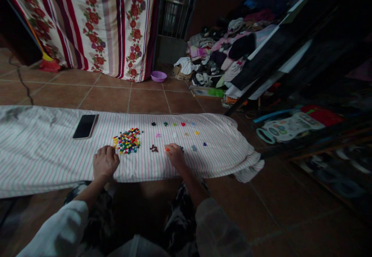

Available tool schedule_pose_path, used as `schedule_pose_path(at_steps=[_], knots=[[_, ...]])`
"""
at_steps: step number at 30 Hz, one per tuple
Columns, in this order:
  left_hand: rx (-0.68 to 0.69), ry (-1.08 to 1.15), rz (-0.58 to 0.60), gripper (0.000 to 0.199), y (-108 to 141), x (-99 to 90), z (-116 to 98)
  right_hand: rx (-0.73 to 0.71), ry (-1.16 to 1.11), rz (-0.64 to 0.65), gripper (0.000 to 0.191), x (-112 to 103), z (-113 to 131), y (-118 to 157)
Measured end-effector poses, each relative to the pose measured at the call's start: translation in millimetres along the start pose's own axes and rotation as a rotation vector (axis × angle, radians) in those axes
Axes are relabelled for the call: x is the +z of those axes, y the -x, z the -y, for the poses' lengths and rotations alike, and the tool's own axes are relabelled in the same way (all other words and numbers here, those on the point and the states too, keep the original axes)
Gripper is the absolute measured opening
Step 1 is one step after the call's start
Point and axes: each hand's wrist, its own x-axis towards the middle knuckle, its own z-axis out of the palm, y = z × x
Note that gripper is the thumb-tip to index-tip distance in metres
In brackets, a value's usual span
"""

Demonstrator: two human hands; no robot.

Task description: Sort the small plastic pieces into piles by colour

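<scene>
Right hand (175,154) over bench (223,158), orange pieces (166,149) at its fingertips, pinched or merely touched unclear; long axis too small to read. Left hand (106,161) curled, grasp hidden, coloured pile (128,140) just beyond, rightward.

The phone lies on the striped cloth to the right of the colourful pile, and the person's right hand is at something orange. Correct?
Not quite: the head view shows the phone to the left of the colourful pile. It does lie on the striped cloth, and the right hand is at something orange.
</scene>
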Motion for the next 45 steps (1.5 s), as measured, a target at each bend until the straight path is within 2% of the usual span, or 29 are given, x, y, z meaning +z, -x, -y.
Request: schedule_pose_path(at_steps=[13, 17, 19, 22, 25, 30, 33, 38, 42, 45], knots=[[0.007, -0.008, -0.014, 0.024, 0, 2.3, 2, 0.003, -0.001, -0.047, 0.027, 0, 4, 2], [0.0, 0.016, -0.006, 0.023, 0, 0.1, 0, 0.006, 0.049, -0.12, 0.031, -2, 11, 3], [0.005, 0.023, -0.002, 0.023, 0, -1.0, 0, -0.011, 0.049, -0.113, 0.032, -1, 19, 4], [0.01, 0.008, -0.008, 0.022, 0, -1.1, 0, -0.043, 0.006, -0.037, 0.035, 6, 36, 7], [0.014, -0.006, -0.018, 0.023, 0, 0.8, 1, 0.018, -0.005, 0.014, 0.04, 18, 51, 10], [0.028, 0.0, -0.032, 0.022, 0, 3.6, 2, 0.147, 0.019, -0.016, 0.046, 33, 62, 8], [0.026, -0.001, -0.033, 0.021, 0, 2.8, 2, 0.158, 0.004, -0.031, 0.047, 36, 61, 4], [0.007, 0.017, -0.004, 0.021, 0, -0.1, 0, 0.119, -0.07, -0.024, 0.048, 37, 58, 2], [0.013, 0.026, -0.009, 0.02, 0, 0.0, 0, 0.126, 0.001, -0.031, 0.043, 31, 61, -3], [0.011, 0.022, -0.018, 0.019, 0, 1.2, 1, 0.064, 0.05, -0.027, 0.043, 24, 66, -11]])
